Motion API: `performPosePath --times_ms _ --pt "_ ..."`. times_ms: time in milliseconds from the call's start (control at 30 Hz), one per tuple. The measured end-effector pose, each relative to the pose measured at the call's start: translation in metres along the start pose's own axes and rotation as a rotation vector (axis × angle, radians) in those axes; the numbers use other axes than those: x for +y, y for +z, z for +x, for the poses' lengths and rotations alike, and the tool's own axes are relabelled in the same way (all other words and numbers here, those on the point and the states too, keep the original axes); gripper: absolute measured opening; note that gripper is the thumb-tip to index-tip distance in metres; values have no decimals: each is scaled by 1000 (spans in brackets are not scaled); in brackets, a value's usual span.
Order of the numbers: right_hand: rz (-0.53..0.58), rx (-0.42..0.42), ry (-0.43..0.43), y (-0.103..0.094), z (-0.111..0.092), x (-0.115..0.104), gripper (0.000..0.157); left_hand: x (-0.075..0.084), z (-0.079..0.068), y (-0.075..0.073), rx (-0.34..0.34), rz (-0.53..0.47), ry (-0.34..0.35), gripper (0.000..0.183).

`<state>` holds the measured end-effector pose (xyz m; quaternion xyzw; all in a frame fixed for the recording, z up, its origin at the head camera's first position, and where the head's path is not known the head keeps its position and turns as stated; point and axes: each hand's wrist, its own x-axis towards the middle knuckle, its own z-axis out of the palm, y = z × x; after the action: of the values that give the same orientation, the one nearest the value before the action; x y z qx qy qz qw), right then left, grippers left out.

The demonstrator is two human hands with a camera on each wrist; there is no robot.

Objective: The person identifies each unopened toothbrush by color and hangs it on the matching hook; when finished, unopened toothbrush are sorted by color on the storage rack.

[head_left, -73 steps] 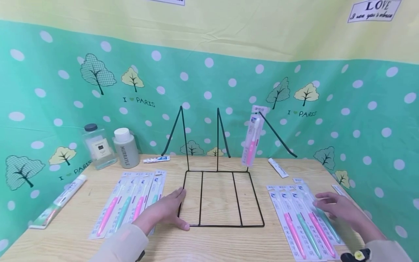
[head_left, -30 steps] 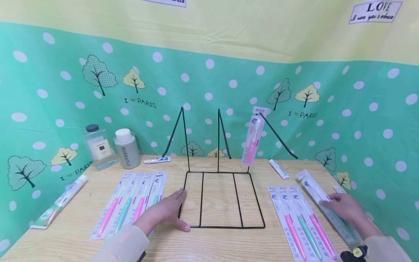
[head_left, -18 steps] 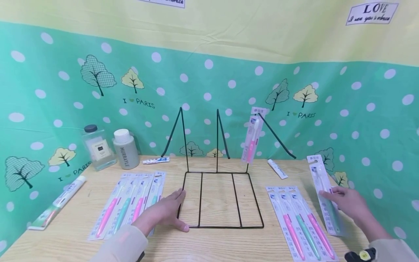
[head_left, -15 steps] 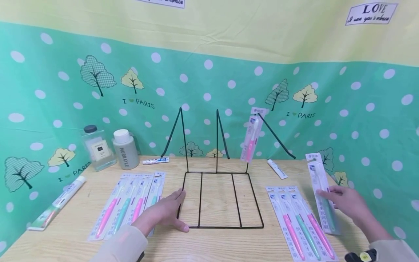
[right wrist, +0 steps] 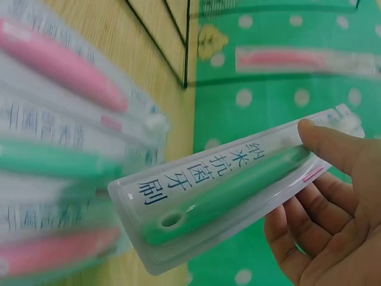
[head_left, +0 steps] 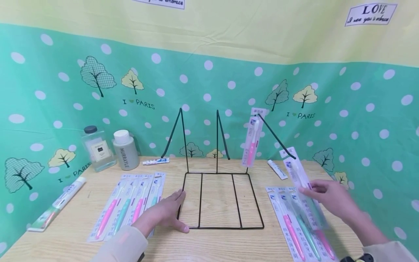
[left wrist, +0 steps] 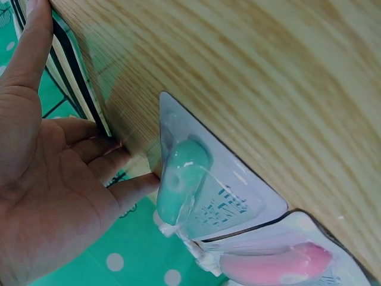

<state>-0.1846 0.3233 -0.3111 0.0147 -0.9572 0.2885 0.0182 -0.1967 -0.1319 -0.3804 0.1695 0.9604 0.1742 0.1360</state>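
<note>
Pink marks the only pack (head_left: pixel 251 140) hanging on the rack (head_left: pixel 200 200): it is up on the right hook (head_left: pixel 276 136), at the end by the upright, while the middle hook (head_left: pixel 223 134) and left hook (head_left: pixel 171 131) bear nothing. To the rack's right, the right hand (head_left: pixel 332 196) pinches the green pack (right wrist: pixel 220 193) between thumb and fingers; it leans, its top lined up with the right hook's tip in the head view. Whether the tip has gone through the card's hole, I cannot tell. On the rack's left rail rests the left hand (head_left: pixel 167 209), fingers extended and clenched on nothing, thumb at the near corner, apparently to steady the frame. Judging by how things lie, hanging is at an early stage: one pack is done, a second is at the hook and seven look left over. Of those, three packs (head_left: pixel 304 233) lie flat right of the rack, partly hidden behind the held one, and four packs (head_left: pixel 129 202) lie flat on its left, near the left hand. Two bottles (head_left: pixel 126 150) stand beyond these, left of the rack's back, and a small tube (head_left: pixel 277 169) lies right of its back; neither seems involved.
</note>
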Motion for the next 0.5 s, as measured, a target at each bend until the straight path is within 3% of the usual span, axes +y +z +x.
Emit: performPosePath --times_ms 100,300,500 --pt "30 -13 -48 6 -3 -15 57 0 0 0 3 -1 3 121" --pt "144 -64 -66 17 -9 -46 60 0 0 1 9 -6 8 122" --pt "357 -120 -121 26 -19 -73 37 1 -1 0 8 -5 4 121"
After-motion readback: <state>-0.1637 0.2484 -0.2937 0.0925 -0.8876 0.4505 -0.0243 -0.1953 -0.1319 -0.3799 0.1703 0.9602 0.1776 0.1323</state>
